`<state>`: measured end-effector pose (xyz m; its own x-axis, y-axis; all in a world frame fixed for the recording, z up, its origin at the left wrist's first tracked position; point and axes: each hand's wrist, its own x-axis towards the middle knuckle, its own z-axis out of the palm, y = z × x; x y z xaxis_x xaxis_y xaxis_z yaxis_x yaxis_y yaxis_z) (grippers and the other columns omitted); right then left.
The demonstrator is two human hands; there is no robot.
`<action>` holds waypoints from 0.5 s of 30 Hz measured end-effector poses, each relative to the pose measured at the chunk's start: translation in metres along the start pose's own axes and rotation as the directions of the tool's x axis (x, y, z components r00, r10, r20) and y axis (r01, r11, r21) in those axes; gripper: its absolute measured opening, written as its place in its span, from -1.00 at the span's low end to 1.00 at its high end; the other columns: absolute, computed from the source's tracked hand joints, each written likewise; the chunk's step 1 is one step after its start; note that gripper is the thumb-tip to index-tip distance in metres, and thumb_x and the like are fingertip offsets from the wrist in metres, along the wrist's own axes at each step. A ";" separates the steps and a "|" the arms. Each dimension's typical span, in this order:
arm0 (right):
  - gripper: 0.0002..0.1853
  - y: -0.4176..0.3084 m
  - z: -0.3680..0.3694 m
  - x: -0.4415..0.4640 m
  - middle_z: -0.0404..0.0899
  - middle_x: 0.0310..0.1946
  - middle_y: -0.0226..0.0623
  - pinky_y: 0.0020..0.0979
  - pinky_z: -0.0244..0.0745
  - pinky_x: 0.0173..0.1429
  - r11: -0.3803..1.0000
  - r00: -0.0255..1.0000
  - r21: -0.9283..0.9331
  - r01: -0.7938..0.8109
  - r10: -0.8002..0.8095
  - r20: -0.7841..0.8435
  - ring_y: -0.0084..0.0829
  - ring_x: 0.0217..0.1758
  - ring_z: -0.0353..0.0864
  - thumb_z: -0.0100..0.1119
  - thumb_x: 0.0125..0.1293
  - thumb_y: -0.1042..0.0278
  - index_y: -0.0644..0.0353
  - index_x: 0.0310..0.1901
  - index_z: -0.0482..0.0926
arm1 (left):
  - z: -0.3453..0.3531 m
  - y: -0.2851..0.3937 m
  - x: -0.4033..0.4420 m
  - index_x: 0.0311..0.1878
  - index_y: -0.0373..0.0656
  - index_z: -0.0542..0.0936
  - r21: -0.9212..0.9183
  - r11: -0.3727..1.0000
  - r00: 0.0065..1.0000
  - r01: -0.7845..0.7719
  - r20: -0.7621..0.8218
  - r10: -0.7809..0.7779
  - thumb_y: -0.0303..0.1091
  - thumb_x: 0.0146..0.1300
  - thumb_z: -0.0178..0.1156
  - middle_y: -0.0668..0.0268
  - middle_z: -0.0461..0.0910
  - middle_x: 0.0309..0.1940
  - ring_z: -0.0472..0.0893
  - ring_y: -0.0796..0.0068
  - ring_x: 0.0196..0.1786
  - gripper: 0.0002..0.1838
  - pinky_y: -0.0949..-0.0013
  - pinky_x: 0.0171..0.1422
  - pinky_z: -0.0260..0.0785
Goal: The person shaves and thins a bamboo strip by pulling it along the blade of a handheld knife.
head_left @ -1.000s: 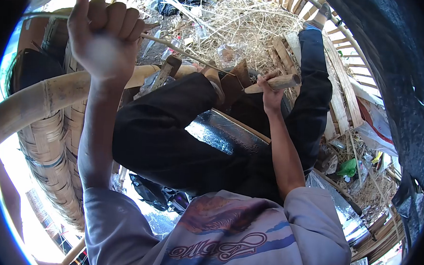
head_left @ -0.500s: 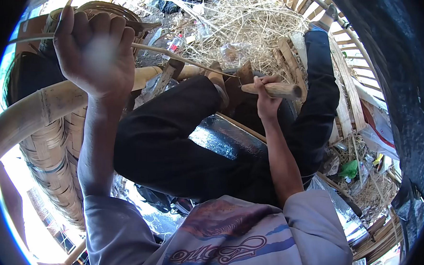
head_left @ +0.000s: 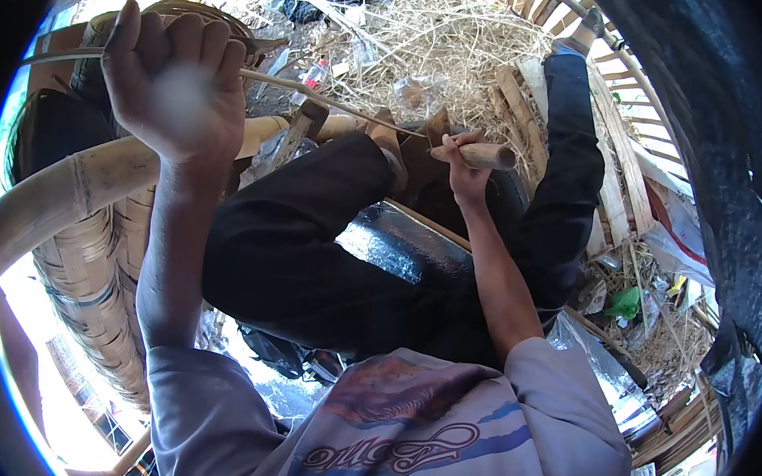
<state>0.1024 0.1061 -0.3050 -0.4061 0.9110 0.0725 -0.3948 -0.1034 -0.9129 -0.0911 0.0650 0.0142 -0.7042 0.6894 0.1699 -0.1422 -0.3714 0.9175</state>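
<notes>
My left hand (head_left: 185, 103) is raised at the upper left, its fingers curled around a thin bamboo strip (head_left: 340, 107). The strip sticks out past the fist on the left and slants down to the right, toward my right hand (head_left: 466, 175). That hand is closed around the thick, pale handle of a wooden-handled tool (head_left: 494, 157). The tool's far end, close to the strip, is too small and dark to make out. My bent leg in dark trousers (head_left: 296, 216) lies below the strip, with a foot (head_left: 385, 135) near it.
A thick bamboo pole (head_left: 74, 183) crosses the left side above a woven bamboo roll (head_left: 86, 283). Straw and shavings (head_left: 443, 43) cover the ground ahead, with a plastic bottle (head_left: 315, 72) among them. Dark sheeting (head_left: 698, 99) hangs at the right.
My right hand and the wooden-handled tool have shifted a little to the left, toward my left hand. My left hand keeps its hold on the bamboo strip, nearly in place.
</notes>
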 end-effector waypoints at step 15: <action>-0.82 -0.015 0.018 0.011 0.46 -0.44 -0.44 -0.57 0.40 -0.25 1.000 0.993 -0.010 -0.006 0.007 0.117 -0.68 -0.37 0.42 0.23 0.19 0.61 0.19 -0.42 0.40 | -0.016 -0.002 0.010 -0.65 0.04 -0.02 0.136 0.990 0.984 -0.022 -0.175 0.046 -0.16 0.34 -0.07 0.48 -0.13 -0.73 -0.13 0.56 -0.62 -0.52 0.41 -0.54 -0.23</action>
<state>0.0887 0.1109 -0.2835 -0.5025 0.8572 0.1124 -0.3840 -0.1048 -0.9174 -0.1092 0.0631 0.0082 -0.8206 0.5524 0.1467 -0.0305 -0.2987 0.9538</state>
